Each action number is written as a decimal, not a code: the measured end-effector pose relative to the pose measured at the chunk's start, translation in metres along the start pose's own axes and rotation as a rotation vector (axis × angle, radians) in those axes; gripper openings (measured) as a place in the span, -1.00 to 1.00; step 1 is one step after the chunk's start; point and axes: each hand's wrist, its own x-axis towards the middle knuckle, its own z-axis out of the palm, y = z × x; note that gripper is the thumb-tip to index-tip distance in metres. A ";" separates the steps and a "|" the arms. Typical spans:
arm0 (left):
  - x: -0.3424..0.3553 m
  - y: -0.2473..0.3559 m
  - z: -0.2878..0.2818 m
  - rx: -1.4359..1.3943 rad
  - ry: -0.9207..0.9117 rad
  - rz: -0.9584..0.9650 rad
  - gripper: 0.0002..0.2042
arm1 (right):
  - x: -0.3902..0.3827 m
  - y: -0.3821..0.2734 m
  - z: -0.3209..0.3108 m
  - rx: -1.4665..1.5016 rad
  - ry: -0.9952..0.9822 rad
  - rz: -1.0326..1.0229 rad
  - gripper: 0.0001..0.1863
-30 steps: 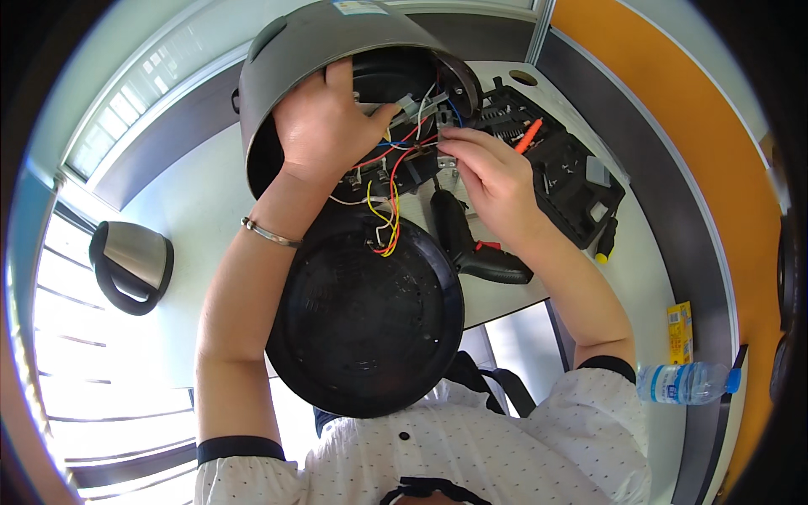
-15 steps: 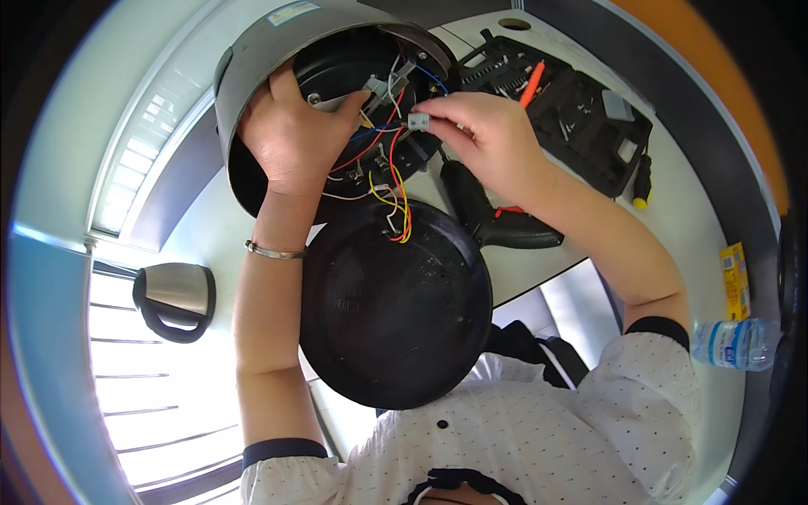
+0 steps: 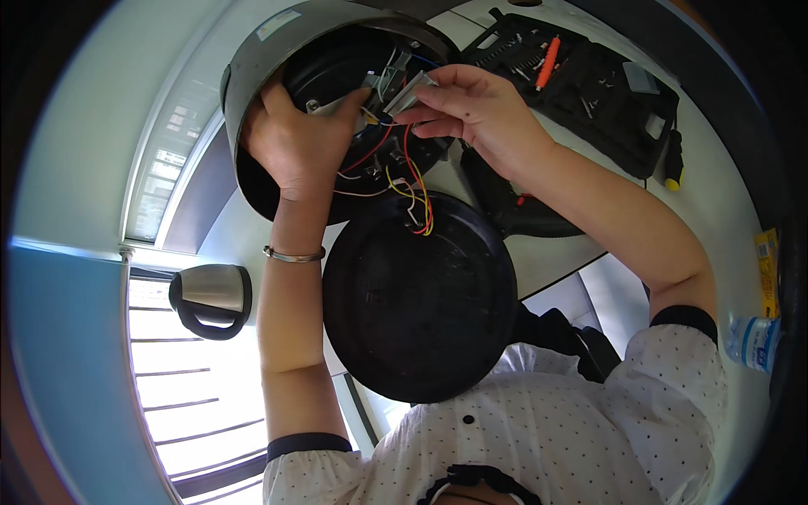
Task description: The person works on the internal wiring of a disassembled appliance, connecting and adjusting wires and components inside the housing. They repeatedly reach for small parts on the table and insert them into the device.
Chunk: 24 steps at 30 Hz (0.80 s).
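Observation:
A grey round appliance shell lies on its side at the top, with red, blue, yellow and white wires running out to a round black plate below it. My left hand reaches into the shell, fingers curled and partly hidden, thumb at a small grey connector; what it grips is unclear. My right hand pinches a silver metal piece at the wires, just right of the left thumb. A black power tool with a red trigger lies under my right forearm.
At upper right lie a black tool case, an orange screwdriver and a black-and-yellow screwdriver. A steel kettle stands at left. A plastic bottle and yellow box are at the right edge.
My right hand has risen within the picture, and the silver piece between its fingertips now tilts diagonally. The view has shifted, moving most objects rightward. My left hand remains inside the shell.

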 end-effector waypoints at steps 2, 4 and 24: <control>-0.001 0.000 0.001 -0.015 -0.003 -0.011 -0.22 | 0.001 0.005 -0.002 0.054 -0.008 -0.010 -0.76; -0.001 0.000 0.000 -0.034 -0.007 -0.008 -0.22 | -0.001 0.002 -0.004 0.039 0.010 -0.013 -0.77; -0.001 -0.001 0.004 -0.044 0.032 0.026 -0.25 | 0.000 0.003 0.008 0.063 -0.003 0.017 -0.75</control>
